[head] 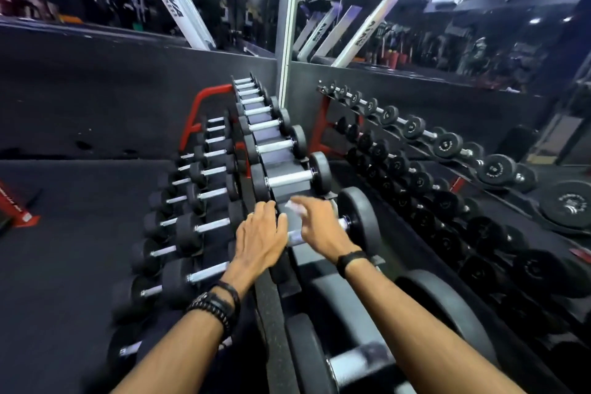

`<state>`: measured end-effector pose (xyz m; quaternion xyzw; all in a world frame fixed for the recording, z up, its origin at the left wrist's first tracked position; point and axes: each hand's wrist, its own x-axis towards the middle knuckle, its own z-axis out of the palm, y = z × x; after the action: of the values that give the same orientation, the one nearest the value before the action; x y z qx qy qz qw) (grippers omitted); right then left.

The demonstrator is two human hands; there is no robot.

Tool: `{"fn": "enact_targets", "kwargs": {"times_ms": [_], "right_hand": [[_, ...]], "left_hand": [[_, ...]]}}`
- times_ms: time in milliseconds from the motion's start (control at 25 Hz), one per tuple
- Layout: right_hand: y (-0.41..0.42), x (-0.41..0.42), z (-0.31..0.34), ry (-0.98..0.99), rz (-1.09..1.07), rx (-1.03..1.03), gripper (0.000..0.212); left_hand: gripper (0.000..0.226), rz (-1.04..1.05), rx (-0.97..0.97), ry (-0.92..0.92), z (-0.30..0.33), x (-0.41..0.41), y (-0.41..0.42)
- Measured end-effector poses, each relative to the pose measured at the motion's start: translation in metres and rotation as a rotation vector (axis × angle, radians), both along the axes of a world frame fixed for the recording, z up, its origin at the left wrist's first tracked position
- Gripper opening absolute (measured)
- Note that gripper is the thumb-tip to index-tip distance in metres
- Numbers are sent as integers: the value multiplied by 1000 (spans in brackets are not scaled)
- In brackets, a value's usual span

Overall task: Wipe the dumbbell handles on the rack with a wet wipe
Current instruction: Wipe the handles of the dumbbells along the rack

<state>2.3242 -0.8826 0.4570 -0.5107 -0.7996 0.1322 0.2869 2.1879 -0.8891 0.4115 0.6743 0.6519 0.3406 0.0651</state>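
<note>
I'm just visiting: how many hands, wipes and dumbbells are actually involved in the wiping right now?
Hands: 2, the left hand and the right hand
Wipes: 1, the wet wipe at the right hand's fingertips
Dumbbells under the hands: 1, the dumbbell on the top tier
Total: 4

The left hand (262, 233) rests on a dumbbell's (356, 221) near head. The right hand (319, 227) pinches a wet wipe (295, 207) above the dumbbell's handle (295, 237) on the rack (281, 169).
</note>
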Motion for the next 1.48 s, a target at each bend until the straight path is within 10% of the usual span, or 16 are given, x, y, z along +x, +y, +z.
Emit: {"fn": "enact_targets", "kwargs": {"times_ms": [200, 320, 440, 640, 840, 1120, 1320, 1400, 1480], "right_hand": [[-6, -3, -33, -403, 163, -171, 63], [11, -11, -22, -570, 97, -195, 41], [11, -16, -24, -552, 48, -180, 25], [-17, 12, -46, -556, 186, 6, 77], [-7, -12, -29, -527, 71, -120, 47], [-27, -2, -52, -596, 101, 80, 69], [-42, -18, -63, -308, 40, 44, 38], [-49, -22, -51, -7, -11, -120, 8], [-51, -26, -37, 478, -179, -416, 25]], "left_hand": [[57, 25, 65, -41, -2, 2, -3], [58, 46, 52, -42, -2, 4, -2], [47, 49, 43, -55, -2, 2, -7], [51, 42, 45, -96, 3, 4, -9], [47, 39, 3, -46, 7, 5, -17], [55, 31, -1, -92, 12, 7, -19], [46, 26, 20, -91, 7, 7, -16], [33, 34, 24, -85, 5, 7, -13], [29, 40, 34, -83, 3, 7, -10]]}}
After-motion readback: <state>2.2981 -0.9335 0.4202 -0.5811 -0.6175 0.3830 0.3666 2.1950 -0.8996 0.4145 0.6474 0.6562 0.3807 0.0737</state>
